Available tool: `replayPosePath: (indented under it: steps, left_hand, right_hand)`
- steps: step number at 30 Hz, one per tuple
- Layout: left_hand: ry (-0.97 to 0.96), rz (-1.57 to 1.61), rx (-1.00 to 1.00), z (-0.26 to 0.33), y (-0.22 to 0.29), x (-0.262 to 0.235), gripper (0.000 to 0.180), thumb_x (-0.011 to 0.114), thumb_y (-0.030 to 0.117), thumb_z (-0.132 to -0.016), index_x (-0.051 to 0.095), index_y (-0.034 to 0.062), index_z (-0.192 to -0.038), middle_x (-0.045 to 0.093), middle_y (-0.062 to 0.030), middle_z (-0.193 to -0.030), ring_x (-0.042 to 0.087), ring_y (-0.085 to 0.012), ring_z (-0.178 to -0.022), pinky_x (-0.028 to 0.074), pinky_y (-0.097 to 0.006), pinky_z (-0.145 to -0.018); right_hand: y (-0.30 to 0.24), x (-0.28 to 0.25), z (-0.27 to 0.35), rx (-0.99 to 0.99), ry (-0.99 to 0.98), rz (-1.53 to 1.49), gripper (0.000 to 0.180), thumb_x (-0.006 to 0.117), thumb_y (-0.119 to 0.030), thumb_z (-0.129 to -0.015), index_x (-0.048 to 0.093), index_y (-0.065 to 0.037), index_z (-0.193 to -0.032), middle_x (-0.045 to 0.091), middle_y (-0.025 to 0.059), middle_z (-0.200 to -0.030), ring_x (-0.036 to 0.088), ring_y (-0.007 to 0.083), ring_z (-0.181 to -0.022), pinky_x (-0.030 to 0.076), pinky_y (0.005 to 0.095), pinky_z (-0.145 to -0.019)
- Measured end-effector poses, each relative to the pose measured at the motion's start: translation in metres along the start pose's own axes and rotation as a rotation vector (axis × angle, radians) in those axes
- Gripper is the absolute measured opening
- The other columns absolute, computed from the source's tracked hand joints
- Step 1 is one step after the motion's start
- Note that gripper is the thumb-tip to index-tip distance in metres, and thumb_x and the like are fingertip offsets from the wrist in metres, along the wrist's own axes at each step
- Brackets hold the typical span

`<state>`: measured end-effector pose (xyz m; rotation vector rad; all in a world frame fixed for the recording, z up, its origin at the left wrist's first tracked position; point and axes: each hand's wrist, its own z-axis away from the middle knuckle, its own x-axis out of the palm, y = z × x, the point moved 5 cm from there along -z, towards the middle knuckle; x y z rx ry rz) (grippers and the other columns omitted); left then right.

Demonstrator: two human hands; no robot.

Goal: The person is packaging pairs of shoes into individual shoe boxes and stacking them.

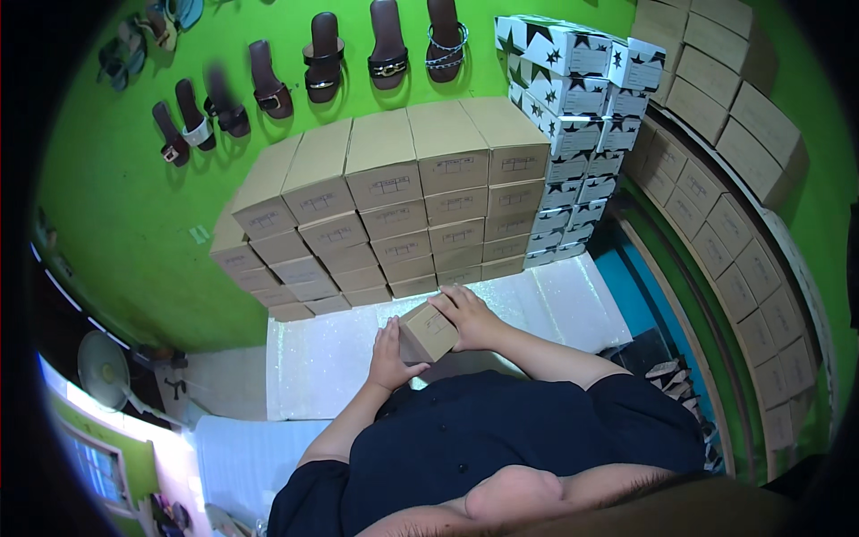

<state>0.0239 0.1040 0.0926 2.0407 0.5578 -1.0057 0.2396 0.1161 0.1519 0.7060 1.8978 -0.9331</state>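
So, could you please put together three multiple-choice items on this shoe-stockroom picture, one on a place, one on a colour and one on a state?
1. Where is the brown cardboard shoebox that the person handles?
A. On the green wall
B. Between both hands, in front of the brown box stack
C. On top of the star-printed boxes

2. What colour is the wall where the sandals hang?
A. Bright green
B. White
C. Red

3. How is the handled shoebox?
A. Open, lid off
B. Crushed flat
C. Closed

Answers: 1 B, the left hand and right hand grip its sides before the stack of brown boxes; 2 A, the wall is plainly green; 3 C, its lid sits on.
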Motion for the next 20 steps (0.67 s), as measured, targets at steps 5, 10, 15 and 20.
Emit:
replayPosePath:
  steps: [5, 10, 15, 20]
  left_hand:
    - [0.028, -0.038, -0.04, -0.006, -0.004, -0.005, 0.116, 0.087, 0.032, -0.051, 0.028, 0.0013, -0.146, 0.044, -0.022, -0.144, 0.042, -0.0383, -0.135, 0.026, -0.052, -0.118]
    - [0.002, 0.047, 0.032, -0.021, -0.008, -0.006, 0.112, 0.085, 0.03, -0.049, 0.033, 0.0041, -0.144, 0.049, -0.0215, -0.14, 0.046, -0.04, -0.131, 0.031, -0.05, -0.116]
    - [-0.014, 0.094, 0.111, -0.041, -0.004, 0.002, 0.11, 0.085, 0.029, -0.047, 0.036, 0.0069, -0.143, 0.051, -0.0211, -0.137, 0.048, -0.0406, -0.13, 0.034, -0.049, -0.115]
    - [-0.046, 0.129, 0.199, -0.049, 0.012, 0.008, 0.109, 0.084, 0.028, -0.048, 0.036, 0.0072, -0.143, 0.051, -0.0189, -0.139, 0.046, -0.0448, -0.13, 0.035, -0.049, -0.115]
  right_hand:
    - [-0.005, 0.001, 0.0, -0.001, 0.003, -0.025, 0.109, 0.088, -0.028, -0.057, 0.032, -0.022, -0.151, 0.033, 0.0179, -0.151, 0.034, 0.047, -0.138, 0.035, 0.0547, -0.112]
    - [0.006, -0.011, 0.011, 0.022, -0.137, -0.049, 0.117, 0.089, -0.021, -0.057, 0.025, -0.018, -0.154, 0.027, 0.0182, -0.156, 0.032, 0.0415, -0.142, 0.033, 0.0483, -0.116]
    - [0.034, -0.014, 0.033, 0.198, -0.108, -0.259, 0.125, 0.09, -0.017, -0.054, 0.018, -0.008, -0.155, 0.017, 0.0184, -0.161, 0.031, 0.0358, -0.145, 0.037, 0.0394, -0.115]
    - [0.048, 0.0, 0.057, 0.255, -0.063, -0.263, 0.122, 0.088, -0.019, -0.061, 0.013, -0.013, -0.157, 0.01, 0.0167, -0.163, 0.029, 0.0357, -0.146, 0.038, 0.0397, -0.114]
